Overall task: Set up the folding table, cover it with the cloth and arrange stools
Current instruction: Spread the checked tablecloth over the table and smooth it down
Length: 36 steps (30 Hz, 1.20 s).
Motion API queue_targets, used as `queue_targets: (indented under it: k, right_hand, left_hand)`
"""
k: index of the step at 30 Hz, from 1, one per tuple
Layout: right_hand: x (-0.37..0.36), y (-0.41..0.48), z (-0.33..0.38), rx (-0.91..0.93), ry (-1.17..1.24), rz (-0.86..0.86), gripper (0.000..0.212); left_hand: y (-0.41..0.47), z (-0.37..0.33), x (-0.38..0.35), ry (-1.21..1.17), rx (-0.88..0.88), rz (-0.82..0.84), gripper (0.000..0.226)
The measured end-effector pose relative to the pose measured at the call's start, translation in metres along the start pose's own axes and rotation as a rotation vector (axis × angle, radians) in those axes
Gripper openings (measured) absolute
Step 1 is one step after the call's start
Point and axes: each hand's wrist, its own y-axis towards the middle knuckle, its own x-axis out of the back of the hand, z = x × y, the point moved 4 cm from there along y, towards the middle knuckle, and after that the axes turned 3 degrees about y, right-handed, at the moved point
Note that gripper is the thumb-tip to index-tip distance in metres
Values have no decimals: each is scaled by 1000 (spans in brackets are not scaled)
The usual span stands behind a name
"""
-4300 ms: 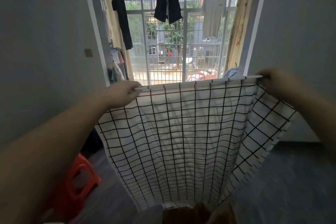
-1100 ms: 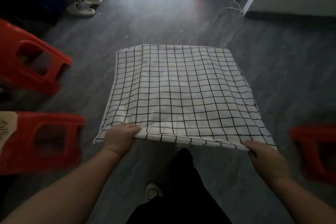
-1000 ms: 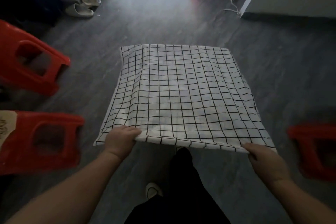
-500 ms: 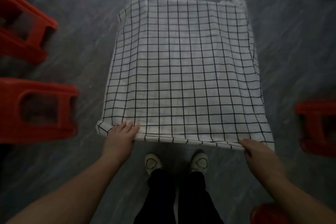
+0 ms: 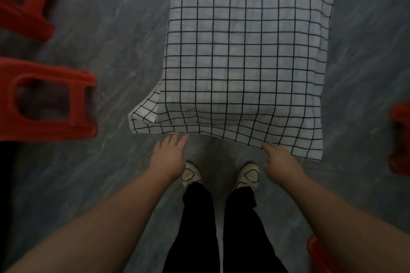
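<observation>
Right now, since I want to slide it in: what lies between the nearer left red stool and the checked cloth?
Only bare grey floor lies between the stool and the cloth, as the head view shows.

The cloth (image 5: 244, 62), held up in the air 4.3 s ago and gripped by its near edge 1 s ago, now lies draped flat with its near hem hanging down. Both hands have let go. The left hand (image 5: 168, 157) sits just below the hem, fingers straight, and the right hand (image 5: 280, 162) meets the hem with its fingertips only. The near-left corner (image 5: 144, 117) now flares outward.
</observation>
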Motion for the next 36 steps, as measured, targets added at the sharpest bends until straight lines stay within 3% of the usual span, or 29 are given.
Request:
queue_targets:
  k: [12,23,27,36]
  right_hand:
    - [38,-54,-24,-134,357,-190,61]
    - [74,-57,-104,-126,609,-383,53]
    - [93,-46,-142,-199,747,-434,45]
    - [89,16,-178,-320,1098,-364,41]
  left_hand:
    - [-4,-66,59,-43,-129,-108,73]
    - [21,-213,102,24,-322,-181,63]
    - [33,-262,117,61,-357,-208,61]
    - [98,-303,122,249,-376,-265,83]
